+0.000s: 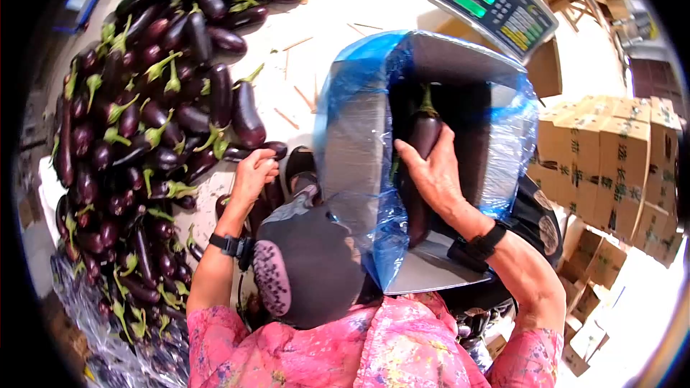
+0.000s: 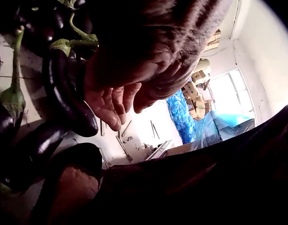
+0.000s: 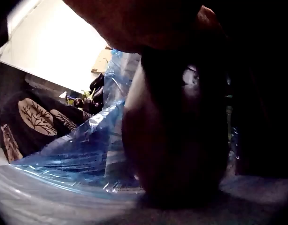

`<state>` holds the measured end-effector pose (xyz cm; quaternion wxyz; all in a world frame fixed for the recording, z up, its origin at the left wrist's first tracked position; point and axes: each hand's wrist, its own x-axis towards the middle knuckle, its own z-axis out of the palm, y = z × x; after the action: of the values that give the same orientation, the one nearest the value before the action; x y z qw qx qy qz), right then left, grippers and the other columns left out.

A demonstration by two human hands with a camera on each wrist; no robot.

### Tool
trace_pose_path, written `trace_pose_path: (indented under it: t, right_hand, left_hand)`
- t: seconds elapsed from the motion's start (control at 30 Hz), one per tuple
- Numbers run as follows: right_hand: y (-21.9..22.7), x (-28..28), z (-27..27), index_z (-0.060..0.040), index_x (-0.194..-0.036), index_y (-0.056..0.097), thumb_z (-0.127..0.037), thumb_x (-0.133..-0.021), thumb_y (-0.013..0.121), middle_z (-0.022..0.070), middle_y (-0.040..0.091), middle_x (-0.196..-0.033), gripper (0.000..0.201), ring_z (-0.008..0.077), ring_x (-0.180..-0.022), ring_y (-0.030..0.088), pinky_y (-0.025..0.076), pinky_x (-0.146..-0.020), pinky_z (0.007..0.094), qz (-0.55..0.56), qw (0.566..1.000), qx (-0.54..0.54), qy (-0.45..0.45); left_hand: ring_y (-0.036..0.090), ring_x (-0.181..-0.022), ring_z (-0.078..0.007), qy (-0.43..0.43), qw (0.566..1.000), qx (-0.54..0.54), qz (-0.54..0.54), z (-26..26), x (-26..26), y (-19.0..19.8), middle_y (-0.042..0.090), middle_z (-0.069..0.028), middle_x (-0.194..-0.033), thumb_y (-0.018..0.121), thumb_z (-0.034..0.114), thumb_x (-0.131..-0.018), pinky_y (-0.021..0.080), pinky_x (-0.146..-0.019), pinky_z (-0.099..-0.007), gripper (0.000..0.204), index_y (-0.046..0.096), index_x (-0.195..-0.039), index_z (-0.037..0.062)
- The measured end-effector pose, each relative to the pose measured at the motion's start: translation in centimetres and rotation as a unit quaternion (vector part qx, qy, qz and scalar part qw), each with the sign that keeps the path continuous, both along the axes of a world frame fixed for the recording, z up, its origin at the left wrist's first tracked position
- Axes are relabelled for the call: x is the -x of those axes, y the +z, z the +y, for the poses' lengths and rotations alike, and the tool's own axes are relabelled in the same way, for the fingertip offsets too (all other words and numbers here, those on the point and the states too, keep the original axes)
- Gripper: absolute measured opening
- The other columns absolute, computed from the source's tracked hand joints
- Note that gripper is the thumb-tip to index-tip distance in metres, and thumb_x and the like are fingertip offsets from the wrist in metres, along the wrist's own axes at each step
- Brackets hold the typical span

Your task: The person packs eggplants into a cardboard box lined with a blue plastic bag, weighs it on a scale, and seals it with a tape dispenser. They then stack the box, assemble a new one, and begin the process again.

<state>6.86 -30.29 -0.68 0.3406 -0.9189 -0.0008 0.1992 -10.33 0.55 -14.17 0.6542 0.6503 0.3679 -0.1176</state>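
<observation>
Right hand (image 1: 435, 172) is gripping an eggplant (image 1: 424, 133) and lowering it stem-up into the box (image 1: 460, 65); fingers are wrapping its body, so it's going in upright, probably to pack tight beside the others. Right wrist view is showing the same eggplant (image 3: 176, 140) close up, dark, against the liner.

The box is lined with a blue plastic bag (image 1: 352, 136), folded out over the rim, likely keeping the opening wide and the cardboard clean. The box is tilting toward the person, mouth facing them, which is making the reach short.

Left hand (image 1: 253, 172) is reaching to the edge of the eggplant pile (image 1: 136, 122) on the floor, fingers curling around 1 eggplant (image 1: 248, 152) at its near end. Left wrist view is showing those fingers (image 2: 111, 105) bending against a long dark eggplant (image 2: 69, 101).

Pile is sitting just beside the person's left, box on the right: 1 hand feeding, 1 packing.

Scale display (image 1: 496, 0) is standing behind the box, angling toward the person. Stacked cartons (image 1: 611, 158) are sitting well apart on the right.
</observation>
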Motion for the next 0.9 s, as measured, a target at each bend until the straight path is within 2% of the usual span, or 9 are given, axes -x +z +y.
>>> trace_pose_path:
  t: [0.1,0.23,0.27,0.3,0.57,0.6,0.7,0.73,0.9]
  right_hand:
    - [0.3,-0.1,-0.2,0.0109,-0.144,0.024,-0.046,-0.081,0.074,0.0385,0.039,-0.14,0.099,0.0478,-0.131,0.044,0.038,-0.109,0.0484,0.03,1.0,0.005,0.006]
    - [3.8,-2.1,-0.4,0.0139,-0.142,0.025,-0.052,-0.082,0.072,0.0393,0.053,-0.129,0.101,0.0471,-0.123,0.054,0.042,-0.107,0.0441,0.151,0.988,0.015,0.011]
    - [2.9,-3.4,-1.6,0.0042,-0.143,0.033,-0.056,-0.084,0.07,0.0266,0.059,-0.124,0.092,0.033,-0.113,0.06,0.049,-0.096,0.039,0.226,0.972,0.041,0.052]
    - [3.5,-4.2,-1.9,0.0038,-0.142,0.035,-0.058,-0.083,0.07,0.0248,0.06,-0.124,0.092,0.0299,-0.112,0.06,0.049,-0.095,0.0367,0.289,0.954,0.059,0.06]
    - [5.4,-4.6,-1.6,0.0052,-0.142,0.036,-0.055,-0.083,0.07,0.0268,0.058,-0.126,0.091,0.0318,-0.115,0.059,0.046,-0.099,0.0366,0.241,0.964,0.068,0.094]
    - [4.0,-5.0,-1.6,0.0121,-0.136,0.033,-0.058,-0.083,0.066,0.0394,0.059,-0.12,0.094,0.0477,-0.119,0.058,0.044,-0.103,0.045,0.189,0.975,0.044,0.112]
    - [-0.2,-7.1,-1.3,0.0152,-0.141,0.028,-0.058,-0.083,0.066,0.0402,0.058,-0.121,0.101,0.0493,-0.121,0.056,0.044,-0.103,0.046,0.143,0.981,0.044,0.127]
    - [-1.5,-7.6,-0.9,0.0105,-0.141,0.032,-0.048,-0.085,0.069,0.0338,0.061,-0.122,0.089,0.0417,-0.116,0.061,0.045,-0.102,0.0377,0.148,0.98,0.07,0.111]
    - [-6.1,-3.2,0.9,0.0105,-0.149,0.019,-0.056,-0.087,0.064,0.0397,0.047,-0.133,0.102,0.053,-0.121,0.051,0.044,-0.102,0.0501,0.017,0.988,0.144,0.051]
  left_hand:
    - [0.068,-0.083,-0.0142,-0.019,1.0,-0.01,0.006,-0.3,-0.5,0.3,0.07,-0.009,-0.099,0.058,0.014,-0.095,0.054,-0.071,-0.0268,0.031,0.062,-0.122,0.0006]
    - [0.068,-0.084,-0.0143,-0.032,0.999,-0.009,0.003,0.0,-1.4,-0.4,0.071,-0.0086,-0.099,0.058,0.014,-0.095,0.054,-0.072,-0.0268,0.031,0.062,-0.122,-0.0001]
    - [0.068,-0.084,-0.0144,-0.042,0.999,-0.019,0.006,0.1,-1.6,-0.6,0.071,-0.0087,-0.098,0.058,0.015,-0.095,0.054,-0.073,-0.0269,0.032,0.062,-0.122,-0.0001]
    - [0.069,-0.084,-0.0145,-0.041,0.999,-0.015,0.005,0.1,-1.8,-0.8,0.071,-0.0087,-0.098,0.058,0.016,-0.094,0.054,-0.073,-0.027,0.032,0.062,-0.122,0.0001]
    - [0.069,-0.083,-0.016,-0.042,0.999,0.008,0.0,-1.0,-2.1,-1.1,0.071,-0.0099,-0.098,0.06,0.019,-0.093,0.054,-0.072,-0.0272,0.034,0.063,-0.121,0.0006]
    - [0.069,-0.083,-0.0163,-0.037,0.999,0.009,0.002,-1.2,-2.0,-1.3,0.071,-0.0101,-0.097,0.06,0.019,-0.093,0.053,-0.071,-0.0271,0.034,0.063,-0.121,0.0005]
    - [0.069,-0.083,-0.0173,-0.034,0.999,0.019,0.006,-1.7,-1.9,-1.7,0.071,-0.0107,-0.097,0.061,0.02,-0.092,0.053,-0.071,-0.0273,0.034,0.063,-0.12,0.0001]
    - [0.069,-0.083,-0.0175,-0.032,0.999,0.022,0.006,-1.8,-1.7,-1.8,0.071,-0.0109,-0.098,0.061,0.02,-0.093,0.054,-0.072,-0.0275,0.034,0.063,-0.12,0.0]
    - [0.069,-0.084,-0.0182,-0.023,0.999,0.041,0.013,-1.8,-0.7,-3.5,0.071,-0.011,-0.099,0.06,0.02,-0.093,0.055,-0.074,-0.0288,0.035,0.062,-0.122,0.0002]
